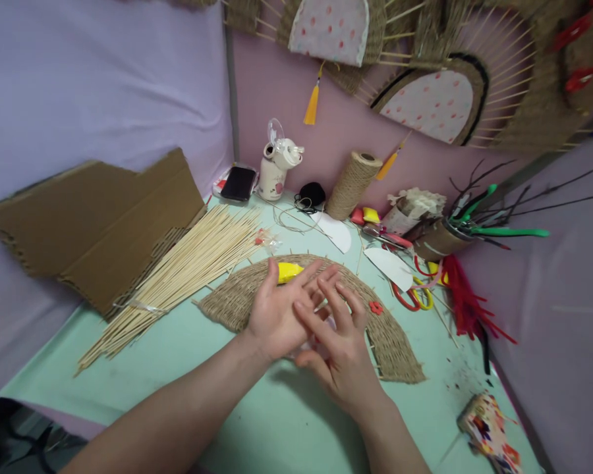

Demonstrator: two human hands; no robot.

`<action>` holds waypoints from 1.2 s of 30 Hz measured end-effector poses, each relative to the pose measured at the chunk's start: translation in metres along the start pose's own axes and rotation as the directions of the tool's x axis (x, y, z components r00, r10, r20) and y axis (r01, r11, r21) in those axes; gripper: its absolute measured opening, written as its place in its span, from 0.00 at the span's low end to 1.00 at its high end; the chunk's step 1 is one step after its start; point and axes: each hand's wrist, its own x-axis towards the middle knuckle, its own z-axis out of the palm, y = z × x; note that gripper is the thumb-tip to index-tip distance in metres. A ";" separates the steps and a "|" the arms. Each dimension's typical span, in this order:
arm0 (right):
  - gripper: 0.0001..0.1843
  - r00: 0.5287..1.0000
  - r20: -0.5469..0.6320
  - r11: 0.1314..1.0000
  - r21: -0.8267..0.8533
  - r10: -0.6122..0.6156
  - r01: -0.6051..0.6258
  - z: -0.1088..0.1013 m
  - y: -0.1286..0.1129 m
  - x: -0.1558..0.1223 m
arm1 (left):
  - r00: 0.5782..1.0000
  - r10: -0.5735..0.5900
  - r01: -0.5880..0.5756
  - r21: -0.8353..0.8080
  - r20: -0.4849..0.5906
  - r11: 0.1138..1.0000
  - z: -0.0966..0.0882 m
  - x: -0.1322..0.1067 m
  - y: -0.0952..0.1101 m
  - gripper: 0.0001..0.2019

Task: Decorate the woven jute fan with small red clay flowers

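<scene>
My left hand [282,319] is turned palm up, its fingers stretched out and its thumb apart. Over that palm, my right hand [343,345] reaches with bent, spread fingers, the fingertips at the left palm and fingers. No held object shows in either hand; anything small between them is hidden. Beneath and behind both hands lies an arched piece of woven twine [227,299] with short stick ends along its edges. A small red flower-shaped piece [376,307] sits on its right part. Just behind my left fingers is a yellow packet [289,272], partly covered.
A bundle of thin sticks [188,260] and folded cardboard [99,224] lie left. Behind stand a twine spool [353,184], a whitish bottle [275,168] and black yarn [310,196]. At right are scissors [422,293], red fuzzy stems [462,299] and a tool holder [439,240].
</scene>
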 end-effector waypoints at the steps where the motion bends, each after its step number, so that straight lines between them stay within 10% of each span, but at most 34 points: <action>1: 0.31 1.000 -0.008 1.000 -0.006 -0.004 0.004 -0.001 0.000 0.000 | 1.000 0.028 -0.028 -0.004 0.007 1.000 0.000 0.000 0.001 0.38; 36: 0.32 0.999 -0.016 0.997 0.067 0.042 -0.041 -0.001 0.001 0.001 | 0.997 0.032 -0.030 0.023 -0.072 0.999 -0.001 0.001 -0.006 0.34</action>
